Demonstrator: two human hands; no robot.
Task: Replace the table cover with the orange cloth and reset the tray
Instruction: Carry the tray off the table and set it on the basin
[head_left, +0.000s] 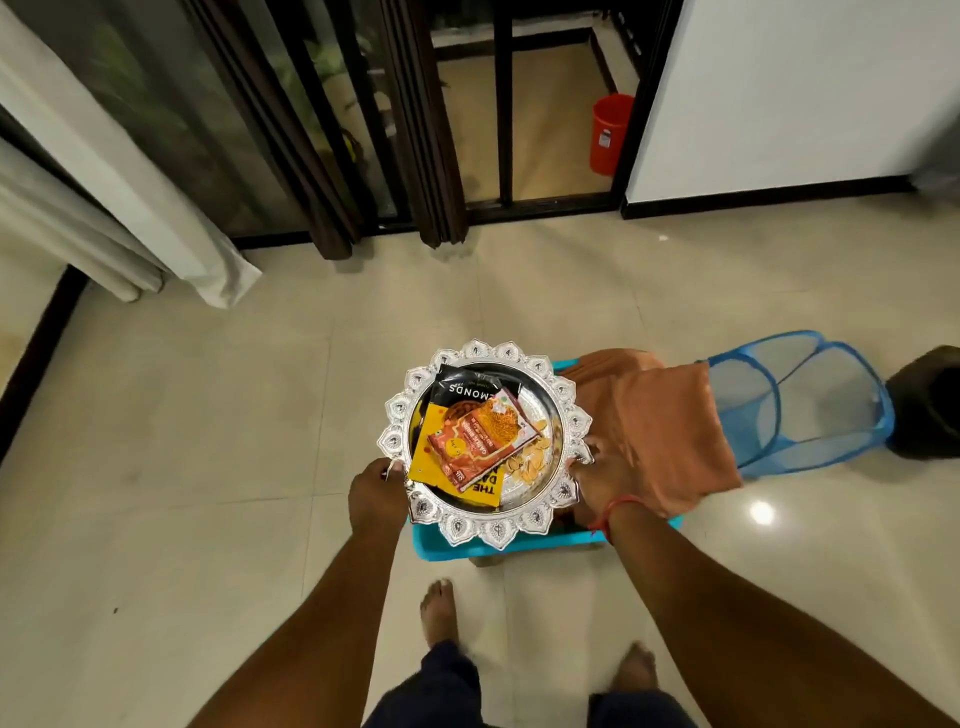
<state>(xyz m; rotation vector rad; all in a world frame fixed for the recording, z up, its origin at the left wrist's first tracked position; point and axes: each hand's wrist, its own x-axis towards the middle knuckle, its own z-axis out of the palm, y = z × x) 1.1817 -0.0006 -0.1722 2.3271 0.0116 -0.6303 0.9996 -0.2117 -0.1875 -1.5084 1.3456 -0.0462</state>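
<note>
A round silver tray (519, 525) with a scalloped rim carries several snack packets (475, 441), one black, one yellow, one orange. My left hand (375, 499) grips the tray's left rim and my right hand (597, 478) grips its right rim. The tray sits above a small turquoise table (441, 543), mostly hidden beneath it. An orange cloth (660, 431) lies folded over the table's right part, just beyond my right hand.
A blue mesh laundry hamper (810, 400) lies on its side right of the cloth, with a dark object (930, 405) past it. Tiled floor spreads all around. Curtains (130, 171) and glass doors stand at the back; a red bucket (613, 132) is outside. My bare feet (439, 610) stand below.
</note>
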